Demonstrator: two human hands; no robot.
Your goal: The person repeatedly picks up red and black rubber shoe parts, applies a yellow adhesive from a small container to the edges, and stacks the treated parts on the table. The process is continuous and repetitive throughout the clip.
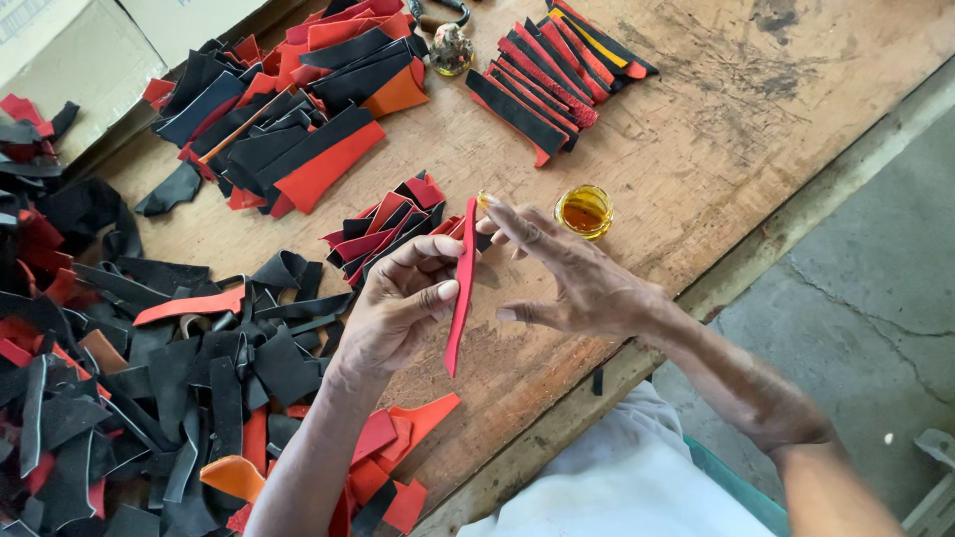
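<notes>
scarred wood bench [716, 129], slim red strip [462, 288]

The heap of black and red pieces [119, 398] runs off the left edge, its lower layers buried.

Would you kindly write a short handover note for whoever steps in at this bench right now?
Left hand: pinching a narrow red strip, held upright over the wooden table.
Right hand: open, holding nothing, fingertip with amber glue at the strip's top end.
Small glue dish: on the table just beyond the right hand.
Done, by the look of it: neat rows of red and black strips at the far side, and a smaller stack behind the left hand.
Left: a large loose heap of black and red pieces on the left side.
</notes>
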